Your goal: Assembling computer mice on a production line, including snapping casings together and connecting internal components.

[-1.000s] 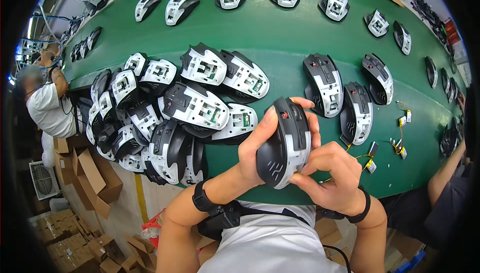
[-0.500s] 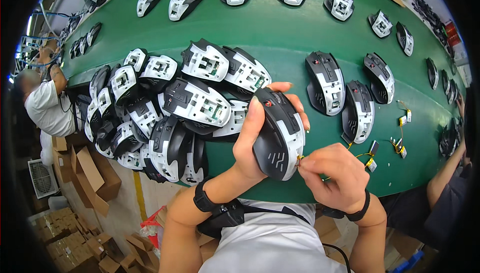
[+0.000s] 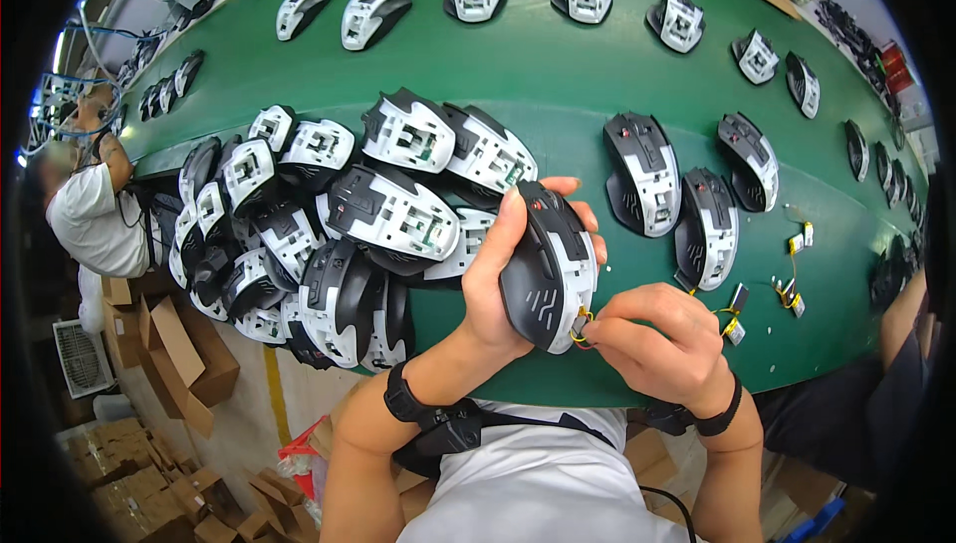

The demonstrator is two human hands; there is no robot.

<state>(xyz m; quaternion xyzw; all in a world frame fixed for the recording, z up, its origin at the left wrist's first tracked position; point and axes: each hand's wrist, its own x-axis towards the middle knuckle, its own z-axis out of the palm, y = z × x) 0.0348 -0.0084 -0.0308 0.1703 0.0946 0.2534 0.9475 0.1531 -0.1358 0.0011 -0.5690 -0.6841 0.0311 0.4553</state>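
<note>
My left hand (image 3: pixel 488 294) grips a black-and-white computer mouse (image 3: pixel 541 289) from below and the side, tilted above the front edge of the green table. The fingertips of my right hand (image 3: pixel 662 344) pinch thin yellow and red wires (image 3: pixel 581 324) at the lower right end of this mouse. What the wires end in is hidden by the fingers. Right of my hands, small silver battery packs with yellow ends (image 3: pixel 735 330) lie on the table. Three partly assembled mice (image 3: pixel 645 175) rest beyond them.
A heap of partly assembled mice (image 3: pixel 393 213) covers the table to the left. More mice stand in a spaced row along the far side of the green table (image 3: pixel 558 70). A person (image 3: pixel 95 210) works at far left; another's arm (image 3: pixel 901 314) shows at right. Cardboard boxes (image 3: pixel 189 354) stand below.
The yellow and red wires now show more plainly at the mouse's end, between it and my right fingertips. My right hand has shifted slightly left. The other person's arm at right has moved.
</note>
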